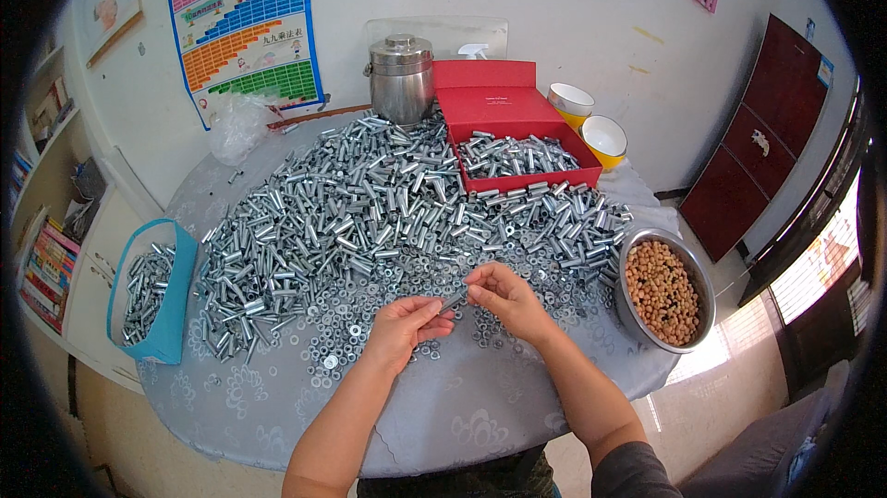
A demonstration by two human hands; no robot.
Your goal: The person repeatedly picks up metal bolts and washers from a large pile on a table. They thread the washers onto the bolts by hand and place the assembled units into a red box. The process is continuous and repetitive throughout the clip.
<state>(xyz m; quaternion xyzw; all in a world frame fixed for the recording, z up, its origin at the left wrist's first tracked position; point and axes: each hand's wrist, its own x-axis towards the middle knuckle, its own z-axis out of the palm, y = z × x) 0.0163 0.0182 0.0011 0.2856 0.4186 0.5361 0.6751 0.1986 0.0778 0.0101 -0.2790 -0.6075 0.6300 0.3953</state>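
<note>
Between the thumb and fingers of my left hand (404, 332) is a small silvery metal sleeve (451, 302), tilted up toward the right. My right hand (504, 301) is closed in a pinch at the sleeve's upper end. Whatever sits between its fingertips is too small to make out. Both hands are above the near edge of a spread of loose washers (334, 347). Behind them rises a wide heap of metal sleeves (323, 212), bright and lying in all directions.
A red box (531, 186) of metal parts stands at the back, beside a steel pot (401, 82) and yellow bowls (605, 139). On the left is a blue bin (173, 299) with more parts. A steel basin (658, 343) of brown pieces sits at the right table edge.
</note>
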